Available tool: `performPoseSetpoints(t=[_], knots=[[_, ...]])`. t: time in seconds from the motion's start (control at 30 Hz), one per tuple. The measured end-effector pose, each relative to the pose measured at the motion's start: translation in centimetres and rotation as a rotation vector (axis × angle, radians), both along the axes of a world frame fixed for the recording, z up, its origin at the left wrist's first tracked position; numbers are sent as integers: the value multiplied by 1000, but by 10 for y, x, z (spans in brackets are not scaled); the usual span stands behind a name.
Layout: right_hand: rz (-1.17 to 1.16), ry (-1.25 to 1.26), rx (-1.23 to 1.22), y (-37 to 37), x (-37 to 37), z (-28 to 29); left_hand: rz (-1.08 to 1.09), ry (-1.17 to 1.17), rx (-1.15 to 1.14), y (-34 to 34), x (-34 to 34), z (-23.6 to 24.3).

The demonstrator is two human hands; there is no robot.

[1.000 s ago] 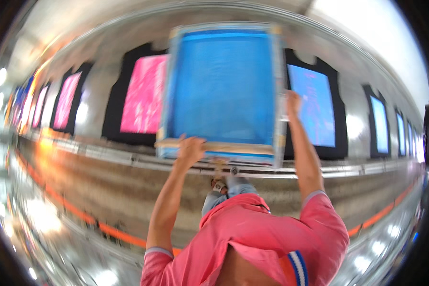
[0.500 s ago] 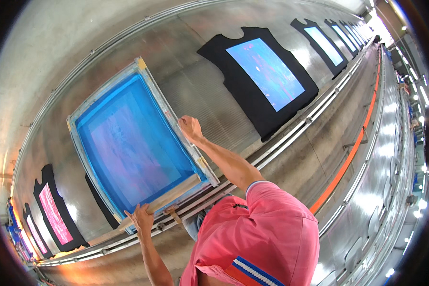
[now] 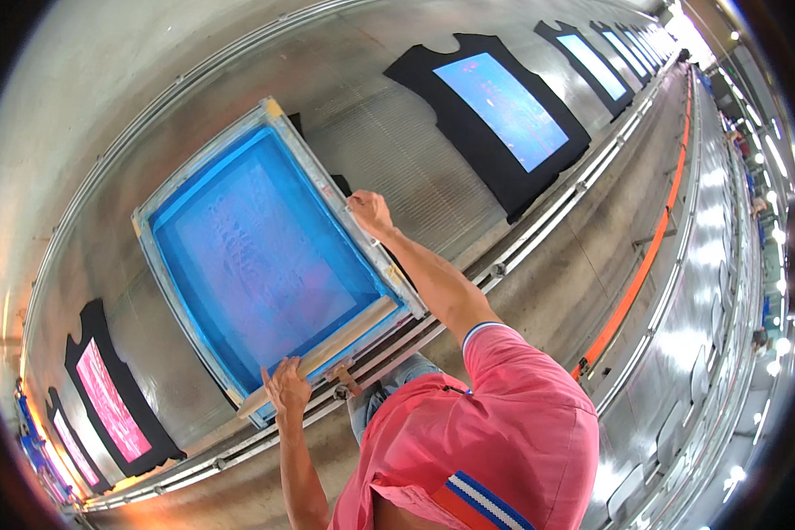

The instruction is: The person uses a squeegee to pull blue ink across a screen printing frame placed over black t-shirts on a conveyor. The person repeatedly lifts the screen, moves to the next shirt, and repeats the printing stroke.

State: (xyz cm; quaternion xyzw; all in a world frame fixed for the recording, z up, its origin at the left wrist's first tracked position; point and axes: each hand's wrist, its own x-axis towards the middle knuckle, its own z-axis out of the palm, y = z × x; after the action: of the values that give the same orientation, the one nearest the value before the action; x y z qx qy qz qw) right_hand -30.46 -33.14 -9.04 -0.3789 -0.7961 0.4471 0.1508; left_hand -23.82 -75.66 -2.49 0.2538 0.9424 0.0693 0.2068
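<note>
A screen printing frame [image 3: 170, 293] with blue-taped edges and a pinkish-blue mesh [image 3: 247, 238] lies over the long metal table. My right hand [image 3: 371, 214] is closed around its right rail, about midway along. Down at the near rail, my left hand [image 3: 288, 389] is closed over the frame's edge, its fingers reaching across a wooden squeegee [image 3: 349, 334] that lies along that side; its palm side is hidden. Beneath the frame is black fabric [image 3: 341, 184], peeking out past the right rail. Most of that fabric is covered.
To the right, a black shirt piece [image 3: 468, 150] with a blue print lies flat, several more beyond it. At the left lie black pieces with pink prints [image 3: 113, 397]. A metal rail [image 3: 539, 225] edges the table's near side; an orange strip [image 3: 632, 305] runs beyond the aisle.
Black fabric that showed past the frame's left side is now hidden, and some shows past its right rail. My left hand has its fingers further over the squeegee. The view has shifted slightly.
</note>
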Motion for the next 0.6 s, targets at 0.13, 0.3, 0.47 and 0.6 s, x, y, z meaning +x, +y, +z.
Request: performPoseSetpoints(t=[0.13, 0.3, 0.47, 0.6], knots=[[43, 132, 30, -4, -9, -26, -32, 107, 82, -13, 7, -10], [93, 30, 123, 1, -4, -25, -11, -97, -17, 1, -37, -9], [71, -123, 167, 3, -8, -22, -74, -401, -160, 20, -88, -36], [94, -173, 182, 2, 0, -3, -114, -714, -310, 45, -127, -45]])
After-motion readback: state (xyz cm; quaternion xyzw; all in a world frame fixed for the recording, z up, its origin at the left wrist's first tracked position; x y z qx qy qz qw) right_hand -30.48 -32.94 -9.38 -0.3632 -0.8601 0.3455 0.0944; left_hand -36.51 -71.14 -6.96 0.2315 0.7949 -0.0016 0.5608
